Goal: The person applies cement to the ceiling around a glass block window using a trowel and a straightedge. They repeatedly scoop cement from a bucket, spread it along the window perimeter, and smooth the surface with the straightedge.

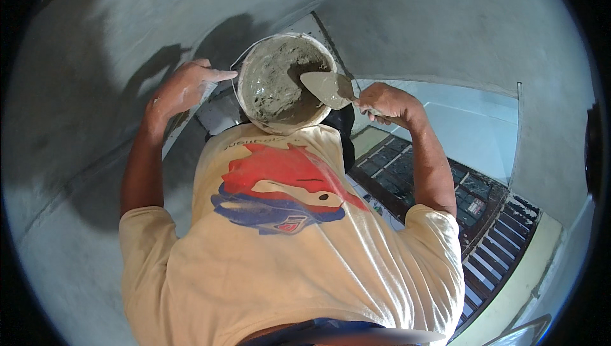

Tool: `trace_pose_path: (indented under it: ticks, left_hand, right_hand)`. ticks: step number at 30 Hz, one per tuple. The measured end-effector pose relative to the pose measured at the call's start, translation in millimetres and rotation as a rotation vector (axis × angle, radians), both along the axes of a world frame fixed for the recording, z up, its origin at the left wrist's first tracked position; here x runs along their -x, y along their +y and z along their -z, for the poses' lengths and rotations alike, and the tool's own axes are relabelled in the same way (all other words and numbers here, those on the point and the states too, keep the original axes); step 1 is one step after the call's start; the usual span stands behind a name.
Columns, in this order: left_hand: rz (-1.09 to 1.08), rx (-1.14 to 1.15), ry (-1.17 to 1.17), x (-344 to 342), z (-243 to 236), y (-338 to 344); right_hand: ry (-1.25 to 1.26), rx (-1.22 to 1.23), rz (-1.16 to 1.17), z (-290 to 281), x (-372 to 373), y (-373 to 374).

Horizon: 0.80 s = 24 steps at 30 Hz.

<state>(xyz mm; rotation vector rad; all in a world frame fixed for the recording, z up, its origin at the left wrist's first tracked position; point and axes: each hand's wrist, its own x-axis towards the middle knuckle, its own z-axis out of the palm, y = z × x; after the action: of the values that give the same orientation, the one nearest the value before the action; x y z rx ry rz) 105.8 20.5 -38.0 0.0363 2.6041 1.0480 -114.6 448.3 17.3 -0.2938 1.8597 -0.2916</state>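
A white bucket (249, 112) of wet grey mortar (280, 82) is in front of my torso, tilted so its inside shows. My right hand (387, 103) is closed around the handle of a pointing trowel (330, 89). The trowel's blade, coated in mortar, reaches over the bucket's right rim. To the left of the bucket is my left hand (181, 89), its index finger stretched toward the rim near the wire handle (234, 72). Its other fingers are curled over a pale, thin-edged thing that I cannot make out, mostly hidden by the hand.
Grey plastered walls (439, 18) rise on the left and ahead. At the right are a pale blue panel (474, 126), a dark framed window-like grid (468, 196) and dark slatted bars (499, 244). A curved metal rail (531, 330) shows at the lower right.
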Motion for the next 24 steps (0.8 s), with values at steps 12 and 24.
trace_pose_path:
  ticks: [12,24]
  left_hand:
    - [0.002,-0.067,0.053,-2,35,-8]
    - [-0.093,-0.135,0.083,-7,37,2]
  right_hand:
    - [0.752,0.119,-0.384,-64,-9,71]
    - [1.146,-0.178,-1.164,-76,1,-68]
